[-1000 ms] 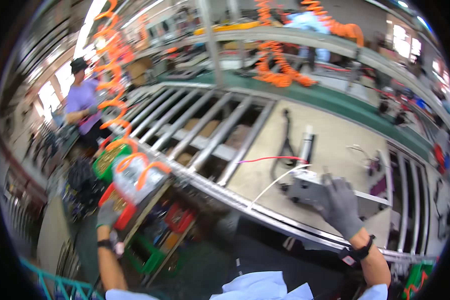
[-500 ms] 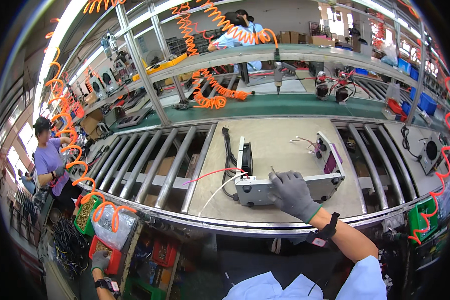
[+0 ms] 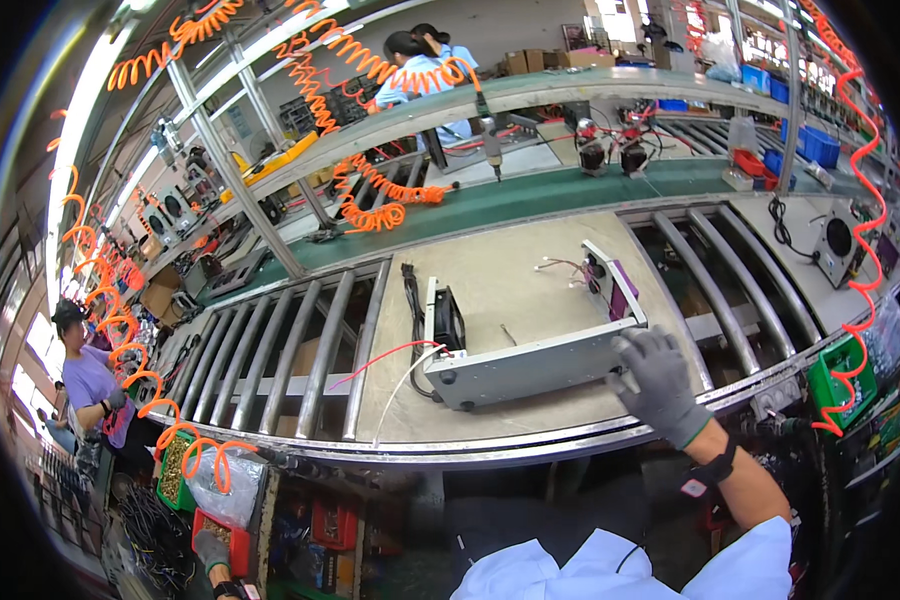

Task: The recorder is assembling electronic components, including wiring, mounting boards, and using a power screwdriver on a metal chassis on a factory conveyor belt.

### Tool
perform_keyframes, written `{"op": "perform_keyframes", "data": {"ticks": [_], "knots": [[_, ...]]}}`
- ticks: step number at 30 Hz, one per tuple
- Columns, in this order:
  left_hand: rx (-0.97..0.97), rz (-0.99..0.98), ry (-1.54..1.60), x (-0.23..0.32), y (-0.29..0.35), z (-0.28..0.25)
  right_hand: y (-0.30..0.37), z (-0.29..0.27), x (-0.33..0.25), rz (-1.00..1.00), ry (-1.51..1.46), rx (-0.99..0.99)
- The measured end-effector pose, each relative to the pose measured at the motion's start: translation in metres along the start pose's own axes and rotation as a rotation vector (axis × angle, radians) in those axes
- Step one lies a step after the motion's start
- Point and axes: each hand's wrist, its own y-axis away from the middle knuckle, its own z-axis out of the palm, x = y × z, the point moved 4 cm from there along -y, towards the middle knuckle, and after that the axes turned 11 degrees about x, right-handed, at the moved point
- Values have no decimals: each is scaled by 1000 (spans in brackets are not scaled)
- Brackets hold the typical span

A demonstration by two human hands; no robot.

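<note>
A grey U-shaped metal housing (image 3: 540,368) rests on a pale board (image 3: 510,250). A black fan (image 3: 450,320) sits at its left end, a purple part (image 3: 623,290) at its right. Red and white wires (image 3: 395,395) trail from its left corner. My gloved right hand (image 3: 662,390) is at the housing's near right corner, fingers apart and bent, seemingly touching the edge. Low on the left, my gloved left hand (image 3: 211,550) reaches into a red bin (image 3: 238,548) of small metal fasteners; its fingers are hidden. A small slim metal piece (image 3: 507,333) lies inside the housing.
Metal rollers (image 3: 325,350) flank the board. A green bin (image 3: 177,470) of brass-coloured pieces and a clear plastic bag (image 3: 228,485) stand near the red bin. A screwdriver (image 3: 491,145) hangs from an orange coiled hose. A person in purple (image 3: 88,385) stands at left.
My right hand has moved from the middle of the housing's near wall to its right corner, and its fingers have spread. My left hand stays at the red bin. The view has shifted and tilted.
</note>
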Motion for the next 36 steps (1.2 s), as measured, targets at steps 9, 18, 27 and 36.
{"op": "perform_keyframes", "data": {"ticks": [9,18,27,36], "knots": [[114,-16,204,2,11,-37,99,-92,156,329,435,-407],[124,-115,269,3,16,-49,176,-156,209,755,792,-1009],[177,-209,280,-4,17,-22,190,-151,211,872,681,-1002],[272,-133,1081,158,35,-167,235,-131,270,895,543,-1035]]}}
